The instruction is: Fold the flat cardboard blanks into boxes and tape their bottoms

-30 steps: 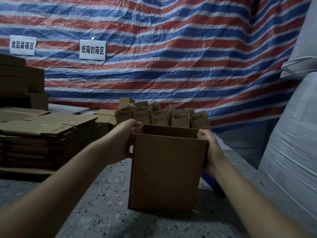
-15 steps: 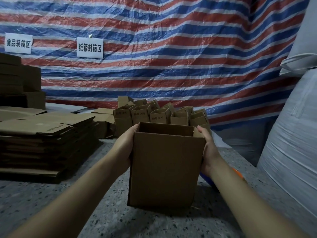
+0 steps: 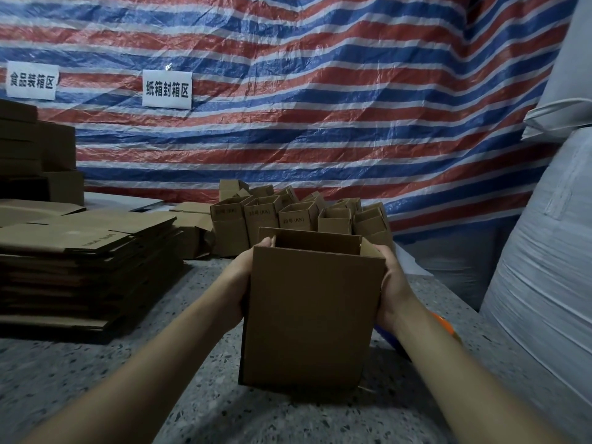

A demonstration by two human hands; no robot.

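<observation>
An upright, open-topped brown cardboard box stands in front of me on the speckled stone table. My left hand grips its left side near the top, with a fingertip over the rim. My right hand holds the right side at the same height. The box's bottom is hidden from view. A thick stack of flat cardboard blanks lies on the table to the left.
Several folded open boxes crowd the back of the table. Taller cartons are piled at far left. A striped tarp wall hangs behind. White sacks rise at right. Something orange and blue peeks out behind my right wrist.
Both hands keep their hold on the box. The box and hands have shifted slightly away from me toward the folded boxes, and the view has tilted a little.
</observation>
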